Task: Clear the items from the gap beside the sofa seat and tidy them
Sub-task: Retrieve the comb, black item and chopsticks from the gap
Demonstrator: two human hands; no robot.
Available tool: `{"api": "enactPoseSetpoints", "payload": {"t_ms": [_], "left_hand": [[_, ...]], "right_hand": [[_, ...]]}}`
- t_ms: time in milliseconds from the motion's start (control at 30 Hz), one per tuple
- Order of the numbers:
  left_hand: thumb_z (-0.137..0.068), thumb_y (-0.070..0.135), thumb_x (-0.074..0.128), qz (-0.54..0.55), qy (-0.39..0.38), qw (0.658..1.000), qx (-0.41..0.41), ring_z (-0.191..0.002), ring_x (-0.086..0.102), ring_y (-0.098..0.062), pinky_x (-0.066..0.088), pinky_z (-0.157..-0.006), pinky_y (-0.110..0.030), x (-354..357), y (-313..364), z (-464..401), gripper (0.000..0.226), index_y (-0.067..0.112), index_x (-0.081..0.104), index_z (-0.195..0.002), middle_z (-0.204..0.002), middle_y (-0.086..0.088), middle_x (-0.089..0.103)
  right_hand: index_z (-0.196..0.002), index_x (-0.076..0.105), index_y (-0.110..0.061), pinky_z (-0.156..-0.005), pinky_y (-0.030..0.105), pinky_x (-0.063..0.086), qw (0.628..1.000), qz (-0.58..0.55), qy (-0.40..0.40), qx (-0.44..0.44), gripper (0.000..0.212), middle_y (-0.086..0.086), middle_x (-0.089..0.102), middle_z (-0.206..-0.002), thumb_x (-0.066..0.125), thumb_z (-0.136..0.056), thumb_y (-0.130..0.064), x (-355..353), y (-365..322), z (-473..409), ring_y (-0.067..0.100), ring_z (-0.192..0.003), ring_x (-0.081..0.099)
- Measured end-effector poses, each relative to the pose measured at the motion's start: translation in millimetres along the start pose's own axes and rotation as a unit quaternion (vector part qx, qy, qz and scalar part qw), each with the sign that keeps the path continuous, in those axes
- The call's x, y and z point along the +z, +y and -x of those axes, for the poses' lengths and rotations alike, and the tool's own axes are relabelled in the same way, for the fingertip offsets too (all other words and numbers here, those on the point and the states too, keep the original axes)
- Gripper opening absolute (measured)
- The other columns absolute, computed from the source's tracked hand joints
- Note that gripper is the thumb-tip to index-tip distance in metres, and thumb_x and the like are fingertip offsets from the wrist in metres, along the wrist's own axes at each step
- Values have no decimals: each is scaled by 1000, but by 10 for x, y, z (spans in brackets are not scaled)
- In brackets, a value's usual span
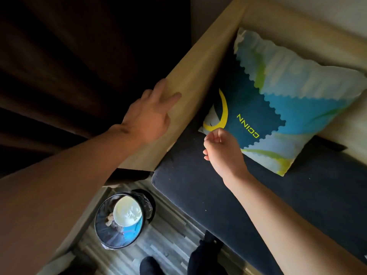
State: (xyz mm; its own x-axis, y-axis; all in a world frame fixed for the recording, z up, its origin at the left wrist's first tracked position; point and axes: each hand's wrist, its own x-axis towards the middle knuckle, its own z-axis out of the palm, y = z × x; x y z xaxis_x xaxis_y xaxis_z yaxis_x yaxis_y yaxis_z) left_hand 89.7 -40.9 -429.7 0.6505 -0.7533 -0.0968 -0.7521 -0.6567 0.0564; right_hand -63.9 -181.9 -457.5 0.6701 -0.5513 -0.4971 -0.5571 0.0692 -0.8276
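Sofa gap (206, 100) runs dark between the wooden armrest (198, 76) and the seat cushion (198, 185), the pillow (278, 100) crowding it; I see nothing in it. My left hand (151, 116) lies flat and open on the armrest. My right hand (220, 147) is curled shut, contents hidden. Some rubbish already sits in the bin (101, 225); judging by that, I'm partway through.

dark gap (213, 96) between tan armrest and navy seat cushion (198, 185)

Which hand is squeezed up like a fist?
The right hand, hovering above the dark seat cushion by the pillow's corner. Its fingers are curled in. The left hand has its fingers spread flat on the sofa's tan armrest.
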Motion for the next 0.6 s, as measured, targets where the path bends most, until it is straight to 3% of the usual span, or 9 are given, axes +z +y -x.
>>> {"api": "enactPoseSetpoints", "payload": {"t_ms": [167, 233, 333, 400, 467, 533, 600], "left_hand": [[-89, 24, 57, -31, 6, 999, 2, -112, 50, -44, 53, -64, -45, 169, -76, 24, 58, 34, 47, -146, -167, -17, 16], [-89, 23, 57, -33, 6, 999, -8, -111, 51, -45, 52, -64, -45, 164, -80, 30, 57, 36, 48, -143, -167, -16, 17], [-87, 21, 59, -36, -10, 999, -18, -113, 51, -44, 52, -65, -46, 97, -54, 6, 59, 37, 46, -142, -168, -15, 15], [-87, 18, 59, -35, -21, 999, -14, -115, 50, -44, 52, -65, -45, 106, -24, 43, 60, 36, 45, -143, -169, -14, 11], [-86, 16, 60, -24, -29, 999, -14, -114, 50, -43, 52, -64, -43, 83, -17, 44, 61, 34, 47, -143, -169, -14, 11], [-83, 14, 61, -5, -32, 999, -19, -113, 51, -43, 53, -64, -43, 54, -23, 24, 61, 33, 50, -140, -169, -15, 14], [-77, 14, 67, 10, -38, 999, -16, -109, 52, -42, 52, -62, -41, 58, -39, 8, 64, 32, 53, -137, -168, -15, 17]], "right_hand": [[-73, 55, -21, -76, 50, 59, 998, 26, -39, 51, 14, -4, 61, -72, 50, -83, -13, 231, 262, -188, 35, -80, 69], [-76, 56, -20, -71, 41, 59, 995, 16, -36, 92, 14, -3, 61, -71, 50, -86, -12, 386, 414, -211, 27, -71, 66], [-87, 57, -14, -48, 21, 49, 983, -16, -26, 178, 11, -2, 57, -68, 49, -90, -8, 621, 639, -168, 12, -55, 56], [-89, 56, -11, -43, 18, 44, 975, -30, -34, 220, 10, 0, 55, -70, 49, -90, -4, 733, 815, -80, 11, -53, 52], [-84, 56, -13, -50, 23, 50, 969, -32, -17, 246, 11, 4, 59, -74, 51, -88, -5, 845, 951, -67, 15, -58, 56], [-81, 58, -17, -67, 37, 56, 969, 8, 16, 247, 9, 7, 67, -81, 53, -85, -10, 945, 1020, -198, 23, -72, 64], [-77, 58, -20, -72, 40, 53, 969, 24, 23, 245, 8, 8, 69, -84, 53, -80, -14, 1051, 1059, -393, 28, -78, 63]]}}
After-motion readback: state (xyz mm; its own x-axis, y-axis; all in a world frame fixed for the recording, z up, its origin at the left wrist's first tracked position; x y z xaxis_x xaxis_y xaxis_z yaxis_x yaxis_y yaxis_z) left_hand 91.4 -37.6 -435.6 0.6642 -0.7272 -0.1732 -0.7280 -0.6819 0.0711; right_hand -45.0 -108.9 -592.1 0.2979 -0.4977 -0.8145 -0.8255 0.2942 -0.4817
